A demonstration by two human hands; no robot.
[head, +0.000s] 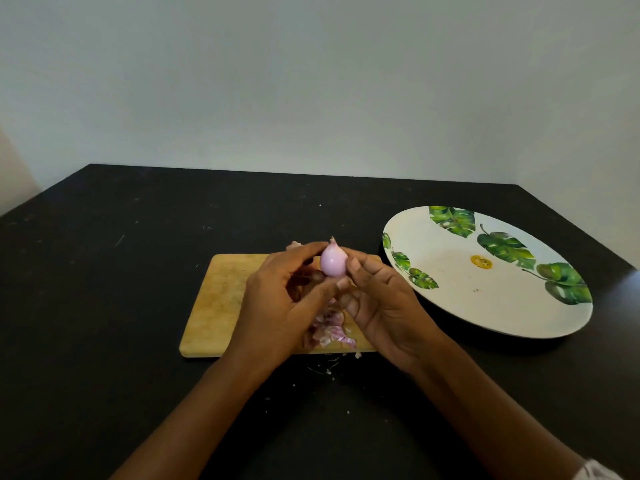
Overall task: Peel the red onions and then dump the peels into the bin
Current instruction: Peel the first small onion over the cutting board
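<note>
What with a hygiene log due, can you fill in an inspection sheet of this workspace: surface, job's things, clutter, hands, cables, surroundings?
Surface: black table, scuffed, with a few pale specks.
Job's things: peeled onion held up above the wooden cutting board; peels heaped on the board's near side; no bin in view.
Clutter: peel scraps on the table just off the board's near edge; leaf-patterned plate to the right of the board, no onions on it, a yellow mark near its middle.
Hands: left hand and right hand both pinch the onion by the fingertips.
Cables: nothing seen.
Surroundings: plain pale wall behind the table.
</note>
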